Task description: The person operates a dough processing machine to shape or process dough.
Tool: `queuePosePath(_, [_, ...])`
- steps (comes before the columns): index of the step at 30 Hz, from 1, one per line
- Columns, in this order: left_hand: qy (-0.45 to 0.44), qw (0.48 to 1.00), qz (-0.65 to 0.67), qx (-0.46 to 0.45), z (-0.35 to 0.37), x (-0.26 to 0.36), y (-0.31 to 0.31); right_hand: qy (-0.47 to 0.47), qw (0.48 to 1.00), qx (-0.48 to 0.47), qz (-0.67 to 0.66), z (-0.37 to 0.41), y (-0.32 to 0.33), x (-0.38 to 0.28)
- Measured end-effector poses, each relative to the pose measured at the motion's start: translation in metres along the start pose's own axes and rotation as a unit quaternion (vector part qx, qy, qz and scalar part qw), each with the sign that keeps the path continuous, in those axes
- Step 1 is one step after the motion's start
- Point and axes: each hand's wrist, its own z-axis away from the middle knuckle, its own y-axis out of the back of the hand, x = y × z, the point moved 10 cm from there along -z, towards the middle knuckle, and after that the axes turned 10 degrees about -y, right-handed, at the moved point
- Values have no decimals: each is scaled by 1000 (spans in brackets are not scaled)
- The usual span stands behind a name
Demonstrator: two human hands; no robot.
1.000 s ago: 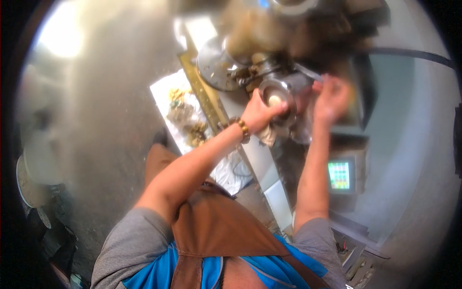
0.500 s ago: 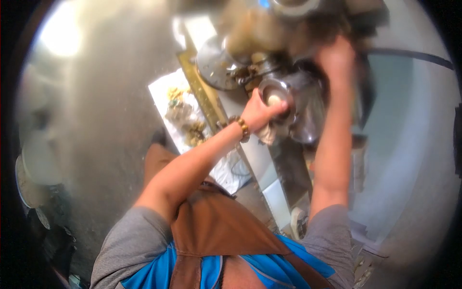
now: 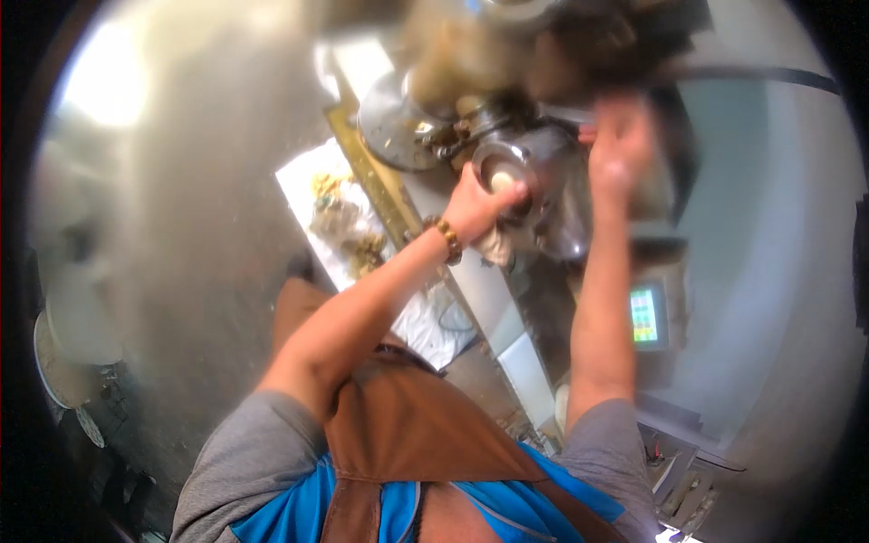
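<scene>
My left hand (image 3: 480,206), with a beaded bracelet on its wrist, curls round a round metal cup-shaped part (image 3: 490,156) at the front of a shiny machine. Its thumb lies across the opening. A small pale round piece (image 3: 502,182) shows inside, beside the thumb. A beige cloth-like bit (image 3: 496,246) hangs below the palm. My right hand (image 3: 625,149) is raised beside the machine's dark upper body, blurred, with its fingers pointing left. A polished metal housing (image 3: 566,213) lies between the two hands.
A metal disc (image 3: 398,122) sits on the machine's left. Below it, a white sheet (image 3: 303,185) bears yellowish scraps and clumps (image 3: 339,222). A lit touch panel (image 3: 644,315) stands right of my right forearm. Pale round containers (image 3: 80,308) stand far left.
My right hand has come down and slightly left from the machine's upper part. The lit panel has come into view. My left hand keeps its grip as the view shifts a little.
</scene>
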Motion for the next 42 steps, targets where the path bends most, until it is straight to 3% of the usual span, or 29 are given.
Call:
queuePosePath(9, [9,1000,-14,-11,0,0,0,-21,1000,6,-13,4,-1,6])
queuePosePath(14, [-26,999,-5,28,-1,6,3,-42,999,19,-13,10,2,14])
queuePosePath(17, [-16,1000,-2,26,-1,2,3,-53,995,25,-76,17,2,20])
queuePosePath(23, [-23,999,-7,29,-1,2,5,-30,995,36,-88,21,0,21])
queuePosePath(27, [-27,999,-21,29,0,7,5,-30,999,40,-13,31,-5,8])
queuePosePath(29, [-24,999,-21,31,0,5,5,20,998,55,-1,39,-4,-1])
queuePosePath(42, [-20,1000,-5,22,-1,3,2,-21,996,74,-47,51,-1,14])
